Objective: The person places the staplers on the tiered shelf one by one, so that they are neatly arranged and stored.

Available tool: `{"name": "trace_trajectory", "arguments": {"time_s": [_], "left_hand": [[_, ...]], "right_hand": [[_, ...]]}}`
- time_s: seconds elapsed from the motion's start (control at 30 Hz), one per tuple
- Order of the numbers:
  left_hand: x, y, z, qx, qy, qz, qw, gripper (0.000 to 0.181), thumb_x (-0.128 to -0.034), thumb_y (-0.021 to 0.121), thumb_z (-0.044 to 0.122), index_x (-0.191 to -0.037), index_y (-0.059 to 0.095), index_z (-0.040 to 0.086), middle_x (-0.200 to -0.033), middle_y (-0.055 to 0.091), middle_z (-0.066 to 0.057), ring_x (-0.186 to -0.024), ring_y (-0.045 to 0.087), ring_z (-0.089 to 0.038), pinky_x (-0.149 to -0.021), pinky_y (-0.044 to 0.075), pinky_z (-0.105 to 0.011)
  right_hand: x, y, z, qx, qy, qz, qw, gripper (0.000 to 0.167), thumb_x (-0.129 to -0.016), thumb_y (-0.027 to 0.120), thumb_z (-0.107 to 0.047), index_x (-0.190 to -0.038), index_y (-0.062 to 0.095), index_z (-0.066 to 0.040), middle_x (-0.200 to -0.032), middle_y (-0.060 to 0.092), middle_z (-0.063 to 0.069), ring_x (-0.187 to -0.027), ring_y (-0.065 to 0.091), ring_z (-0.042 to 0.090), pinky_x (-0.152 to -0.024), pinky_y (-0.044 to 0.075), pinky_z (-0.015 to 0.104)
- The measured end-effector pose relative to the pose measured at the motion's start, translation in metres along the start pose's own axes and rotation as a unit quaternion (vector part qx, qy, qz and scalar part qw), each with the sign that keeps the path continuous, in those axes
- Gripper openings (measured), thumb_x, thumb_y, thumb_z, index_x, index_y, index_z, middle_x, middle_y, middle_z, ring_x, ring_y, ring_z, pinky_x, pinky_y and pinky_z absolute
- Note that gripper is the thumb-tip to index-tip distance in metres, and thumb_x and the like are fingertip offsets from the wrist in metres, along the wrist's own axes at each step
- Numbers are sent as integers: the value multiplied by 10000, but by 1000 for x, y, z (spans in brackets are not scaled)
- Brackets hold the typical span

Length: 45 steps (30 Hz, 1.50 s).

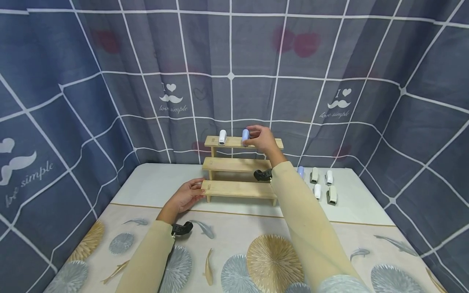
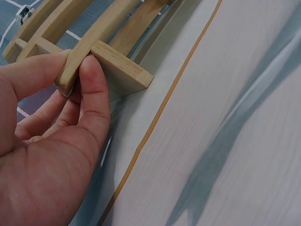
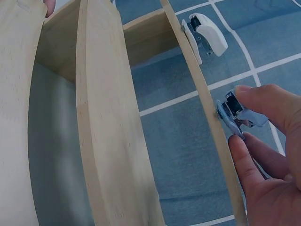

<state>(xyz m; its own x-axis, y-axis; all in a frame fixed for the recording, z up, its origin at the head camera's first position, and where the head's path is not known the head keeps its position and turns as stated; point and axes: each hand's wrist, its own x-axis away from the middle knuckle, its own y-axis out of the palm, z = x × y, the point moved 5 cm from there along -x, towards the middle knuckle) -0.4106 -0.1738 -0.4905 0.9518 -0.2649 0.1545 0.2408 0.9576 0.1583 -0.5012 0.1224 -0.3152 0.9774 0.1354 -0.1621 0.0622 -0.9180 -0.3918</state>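
A three-tier wooden rack stands near the back of the table. My left hand grips the left end of its lowest step, thumb and fingers around the board in the left wrist view. At the top step, my right hand holds a small blue stapler between thumb and fingers. The stapler's base is against the top board in the right wrist view. Left of it on the same step is a white stapler, apart from the blue one.
Right of the rack, several more small staplers lie on the table: a blue one, white ones and cream ones. A patterned cloth covers the table's front. A checked curtain hangs close behind the rack.
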Motion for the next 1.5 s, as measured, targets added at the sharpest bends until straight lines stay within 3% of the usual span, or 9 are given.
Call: {"name": "trace_trajectory", "arguments": {"time_s": [0.23,0.73,1.07,1.3,1.5], "left_hand": [[1,2,1,-9,38,-59,10000,678,-970,577,-95,-1579,286,-30,-1173,605,-44,-926,672,-113,-757,593,-195],[2,2,3,7,30,-56,10000,678,-963,575,-94,-1576,292,-29,-1174,612,-49,-917,667,-113,-760,596,-198],[3,1,3,4,112,-65,9999,679,-967,568,-98,-1576,271,-50,-1167,607,-46,-922,663,-104,-766,588,-190],[2,1,1,0,73,-28,10000,677,-969,578,-94,-1577,288,-30,-1204,600,-68,-936,660,-110,-772,589,-191],[2,2,1,63,102,-70,9999,686,-967,579,-96,-1578,274,-41,-1204,607,-71,-922,663,-106,-767,590,-186]], "right_hand": [[-1,0,6,-49,248,-52,9997,627,-832,854,-119,-1411,613,-142,-1359,656,157,-1244,635,321,-1019,557,450],[-1,2,7,-58,261,-122,9996,632,-870,827,-148,-1451,578,-128,-1367,654,167,-1264,628,316,-1058,532,464],[-5,5,10,-52,141,-68,9999,654,-871,829,-160,-1466,562,-112,-1366,659,169,-1277,627,303,-1070,529,446],[2,3,11,-26,-182,158,9997,619,-873,828,-175,-1441,588,-117,-1356,667,163,-1286,625,297,-1055,542,455],[10,-1,14,-491,-455,437,9968,582,-855,838,-138,-1395,625,-86,-1327,682,164,-1237,652,301,-1016,568,414]]}}
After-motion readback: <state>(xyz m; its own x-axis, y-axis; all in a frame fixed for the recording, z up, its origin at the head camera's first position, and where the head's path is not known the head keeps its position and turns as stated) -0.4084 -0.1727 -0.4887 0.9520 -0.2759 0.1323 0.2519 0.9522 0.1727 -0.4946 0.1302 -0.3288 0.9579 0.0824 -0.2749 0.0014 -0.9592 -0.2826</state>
